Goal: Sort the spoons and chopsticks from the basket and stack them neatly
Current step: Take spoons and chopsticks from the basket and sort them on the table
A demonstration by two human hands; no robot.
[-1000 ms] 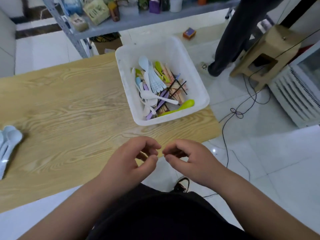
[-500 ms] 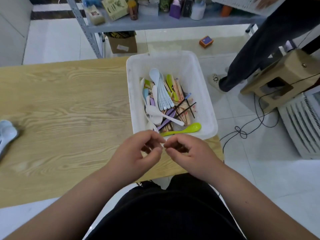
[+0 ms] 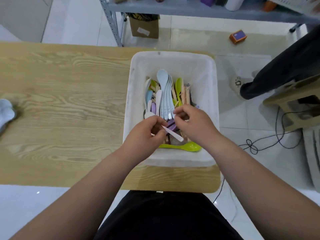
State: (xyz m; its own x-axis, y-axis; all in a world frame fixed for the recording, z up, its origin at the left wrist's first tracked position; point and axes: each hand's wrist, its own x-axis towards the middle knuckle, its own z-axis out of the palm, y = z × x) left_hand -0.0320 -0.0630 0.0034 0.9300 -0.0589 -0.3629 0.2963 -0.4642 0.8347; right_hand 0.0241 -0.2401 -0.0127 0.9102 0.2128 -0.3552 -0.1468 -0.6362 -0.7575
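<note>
A white basket (image 3: 212, 87) at the table's right end holds mixed cutlery. In it are a nested stack of pale blue spoons (image 3: 164, 94), green spoons (image 3: 183, 146), purple and white spoons and wooden chopsticks (image 3: 186, 95). Both hands hover over its near half. My left hand (image 3: 145, 135) pinches the handle of a white spoon (image 3: 173, 134), whose bowl shows beyond the fingers. My right hand (image 3: 195, 126) has curled fingers beside the handle ends of the pale blue stack, with nothing plainly held. More pale spoons (image 3: 6, 111) lie at the table's left edge.
The wooden table (image 3: 69, 101) stretches left of the basket. A metal shelf (image 3: 190, 9) with bottles and a cardboard box (image 3: 144, 27) stand behind it. On the right are another person's legs (image 3: 277, 70), a wooden stool (image 3: 294, 108) and floor cables (image 3: 259, 142).
Both hands moved forward from the table's near edge to over the basket. My left hand took hold of the white spoon's handle. The view shifted down over the basket.
</note>
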